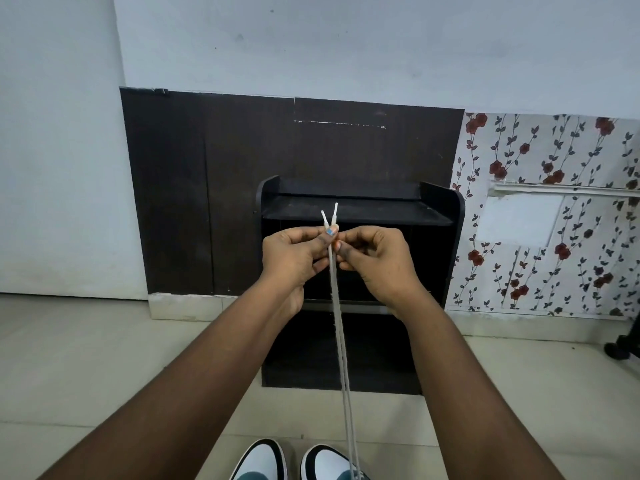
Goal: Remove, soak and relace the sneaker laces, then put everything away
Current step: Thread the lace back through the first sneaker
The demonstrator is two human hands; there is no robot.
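A white shoelace (pixel 341 341) runs as two strands from the right sneaker (pixel 330 460) at the bottom edge up to my hands. Both lace tips (pixel 330 214) stick up side by side above my fingers. My left hand (pixel 294 258) pinches the two strands together just below the tips. My right hand (pixel 375 261) pinches the strands a little lower, close against the left hand. The left sneaker (pixel 261 460), white with black trim, stands beside the right one on the floor.
A low black shelf unit (pixel 440 216) stands on the tiled floor straight ahead, against a dark wall panel (pixel 207 188). Floral wallpaper (pixel 554 244) covers the wall to the right. A black caster or wheel (pixel 621 346) shows at the far right edge.
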